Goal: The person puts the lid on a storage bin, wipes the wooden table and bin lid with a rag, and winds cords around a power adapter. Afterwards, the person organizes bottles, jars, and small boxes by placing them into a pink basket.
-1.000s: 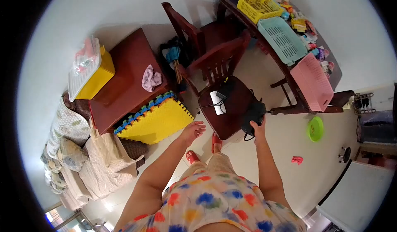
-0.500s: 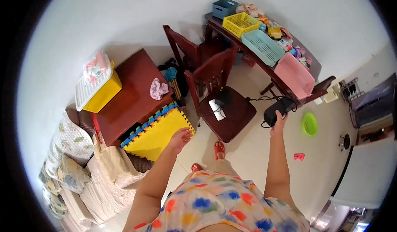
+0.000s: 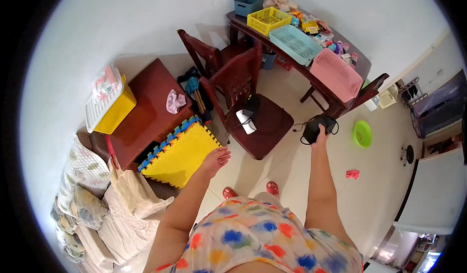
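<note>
My right hand grips a black boxy object with thin black cords or straps looping from it; its exact kind is unclear. It hangs above the floor, to the right of a dark red wooden chair. On that chair's seat lie a white flat object and a small black thing. My left hand holds nothing, its fingers loosely apart. It hovers near the right edge of a yellow foam mat with blue pieces behind it.
A long table bears a pink basket, a light blue basket, a yellow basket and small items. A green basin and a pink cloth lie on the floor. Left are a low cabinet and a sofa.
My right hand has moved slightly left and up with the black object, which has turned. One foot has come forward beside the other. My left hand has shifted a little right.
</note>
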### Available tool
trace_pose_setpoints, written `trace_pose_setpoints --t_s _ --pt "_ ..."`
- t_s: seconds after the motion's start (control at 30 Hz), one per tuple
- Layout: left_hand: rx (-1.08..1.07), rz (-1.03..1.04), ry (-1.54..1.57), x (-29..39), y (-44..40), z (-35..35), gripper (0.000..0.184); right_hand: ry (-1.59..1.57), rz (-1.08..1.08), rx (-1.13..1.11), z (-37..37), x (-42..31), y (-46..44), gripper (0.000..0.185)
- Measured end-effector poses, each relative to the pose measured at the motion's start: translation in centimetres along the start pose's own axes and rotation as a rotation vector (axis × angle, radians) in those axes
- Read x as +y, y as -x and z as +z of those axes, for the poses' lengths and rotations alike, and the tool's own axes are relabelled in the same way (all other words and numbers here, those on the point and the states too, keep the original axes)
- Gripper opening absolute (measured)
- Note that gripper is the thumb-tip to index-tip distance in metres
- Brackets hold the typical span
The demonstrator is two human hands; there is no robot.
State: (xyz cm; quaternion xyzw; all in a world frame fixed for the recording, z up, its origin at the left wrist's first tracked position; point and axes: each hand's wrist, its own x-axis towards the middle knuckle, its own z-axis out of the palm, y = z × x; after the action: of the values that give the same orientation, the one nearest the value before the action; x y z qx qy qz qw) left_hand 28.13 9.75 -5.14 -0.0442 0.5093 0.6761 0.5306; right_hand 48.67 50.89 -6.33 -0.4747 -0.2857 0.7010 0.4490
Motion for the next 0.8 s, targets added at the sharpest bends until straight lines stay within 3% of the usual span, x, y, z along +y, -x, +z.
trace_pose_setpoints --t_s 0.07,0.17,0.3,0.33,0.43,0.67,0.8 --pt "0.002 0.018 0.009 -0.5 -0.4 1.6 0.03 0.031 0.046 0.033 -0.5 -0.8 -0.7 0.083" --pt "-0.017 0.022 0.0 -0.9 -1.8 5.4 0.031 0.228 0.118 -0.155 -2.3 -3.5 -1.2 0.112" --pt "-0.078 0.046 -0.03 -1.3 -2.7 11.9 0.033 0.362 0.132 -0.464 -3.5 -8.4 0.8 0.112" --pt "-0.076 0.056 -0.053 -1.2 -2.7 13.8 0.034 0.378 0.146 -0.535 -3.1 -10.3 2.3 0.093" --pt "-0.071 0.127 -0.072 -1.0 -2.4 18.4 0.035 0.559 0.101 -0.78 -4.1 -12.2 2.7 0.096" --pt "-0.003 0.294 -0.23 0.4 -0.2 22.3 0.047 1.013 -0.197 -1.325 0.0 -15.9 8.0 0.101" --pt "0.05 0.301 -0.227 1.7 4.8 22.9 0.055 1.102 -0.502 -1.554 3.4 -16.5 11.7 0.1"
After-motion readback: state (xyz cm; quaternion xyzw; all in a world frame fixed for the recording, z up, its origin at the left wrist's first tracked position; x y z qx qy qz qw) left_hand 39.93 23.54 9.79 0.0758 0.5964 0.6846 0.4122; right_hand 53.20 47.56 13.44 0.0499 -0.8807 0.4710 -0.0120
